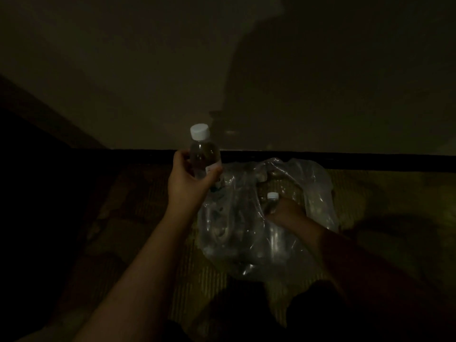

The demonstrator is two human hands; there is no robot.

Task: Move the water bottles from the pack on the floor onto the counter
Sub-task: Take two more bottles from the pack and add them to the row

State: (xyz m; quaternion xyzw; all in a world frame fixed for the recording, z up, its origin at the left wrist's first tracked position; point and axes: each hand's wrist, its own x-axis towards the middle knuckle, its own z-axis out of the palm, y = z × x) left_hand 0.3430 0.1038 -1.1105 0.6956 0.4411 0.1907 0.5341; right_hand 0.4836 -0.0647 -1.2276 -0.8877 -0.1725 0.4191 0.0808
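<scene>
Left hand (188, 180) clamps raised bottle (204, 154), upright. Right hand (287, 211), lower, appears closed round second bottle (272, 199) inside pack (234, 238). Lift straight up to avoid snagging; counter unseen.

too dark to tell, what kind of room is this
Probably a dim indoor room: a plain wall meets a dark baseboard, and a plastic bottle pack lies on a woven-looking floor.

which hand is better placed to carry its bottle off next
Left. The left hand holds a bottle upright, already lifted clear of the plastic pack. The right hand is low in the pack, gripping a second bottle still inside it.
</scene>
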